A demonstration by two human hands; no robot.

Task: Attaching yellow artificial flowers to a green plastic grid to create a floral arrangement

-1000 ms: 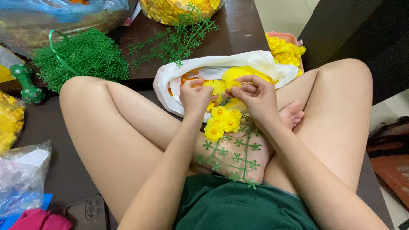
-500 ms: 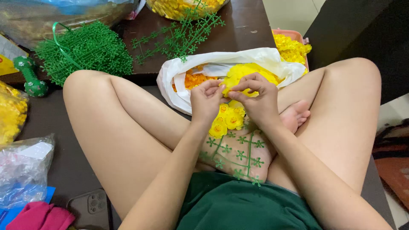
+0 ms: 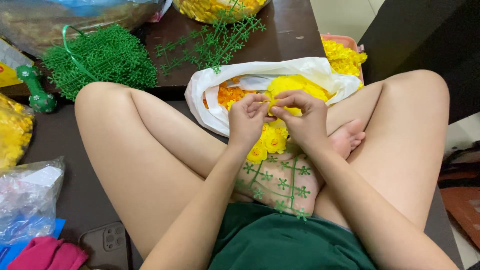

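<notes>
I sit cross-legged with a green plastic lattice frame (image 3: 277, 182) resting across my foot. Yellow artificial flowers (image 3: 270, 142) cover its upper end. My left hand (image 3: 247, 122) and my right hand (image 3: 300, 117) meet just above those flowers, fingertips pinched together on a small yellow flower piece between them. Right behind the hands lies an open white plastic bag (image 3: 215, 107) holding loose yellow and orange flowers (image 3: 295, 87).
A heap of green lattice frames (image 3: 100, 57) and a loose frame (image 3: 212, 42) lie on the dark table. A green dumbbell (image 3: 35, 90) stands at the left. Bags of yellow flowers (image 3: 12, 135), a clear bag (image 3: 27, 200), a phone (image 3: 105, 242) and pink cloth (image 3: 47, 255) lie nearby.
Both hands have risen slightly from the flowers on the frame and closed together at the bag's mouth. The view has shifted a little.
</notes>
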